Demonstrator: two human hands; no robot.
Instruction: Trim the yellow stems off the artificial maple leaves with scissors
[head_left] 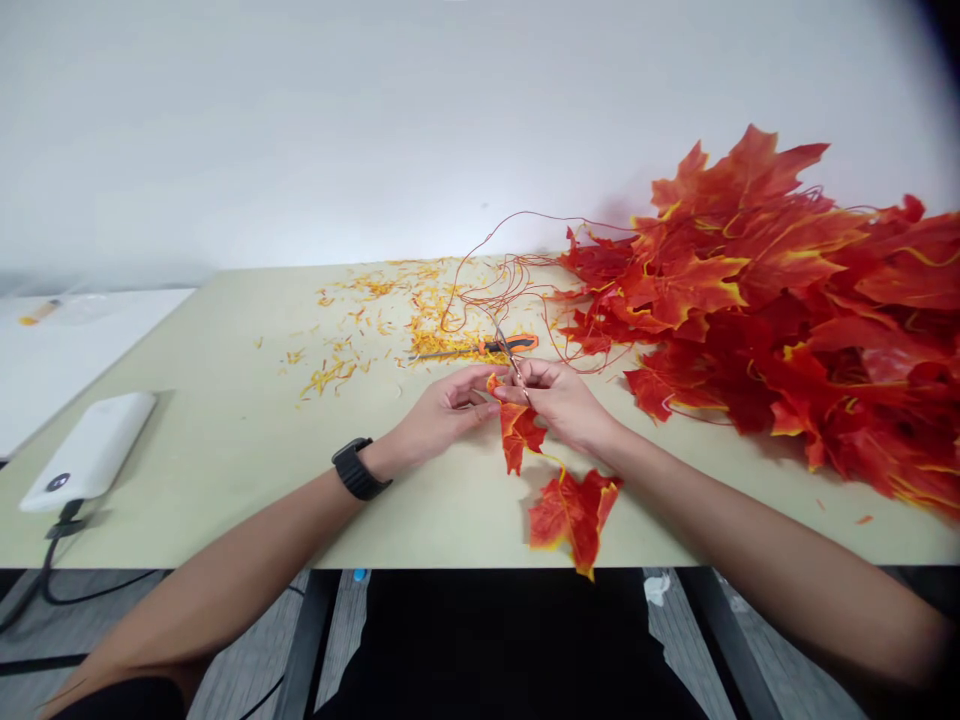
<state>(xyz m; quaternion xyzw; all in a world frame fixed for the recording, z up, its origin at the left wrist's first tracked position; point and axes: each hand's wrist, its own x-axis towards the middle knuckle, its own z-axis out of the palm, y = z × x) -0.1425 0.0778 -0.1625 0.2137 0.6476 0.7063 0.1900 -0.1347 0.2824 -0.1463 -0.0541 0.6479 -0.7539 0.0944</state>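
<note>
My right hand (561, 398) is closed around a small pair of metal scissors (513, 352), whose pointed end sticks up and away from me. A red artificial maple leaf (519, 436) hangs folded between my two hands. At its upper orange end, the curled thumb and fingers of my left hand (452, 408) pinch it. A yellow stem joins it to a second red leaf (573, 520) lying at the table's front edge, its tip reaching over. Just beyond my hands lies a screwdriver (517, 345) with an orange and black handle.
Yellow and orange trimmings (435, 318) are scattered over the pale table (247, 440). Thin reddish cord (504, 285) lies in loops near a large heap of artificial maple leaves (780, 300) on the right. A white power bank (91, 450) with a black cable is at left.
</note>
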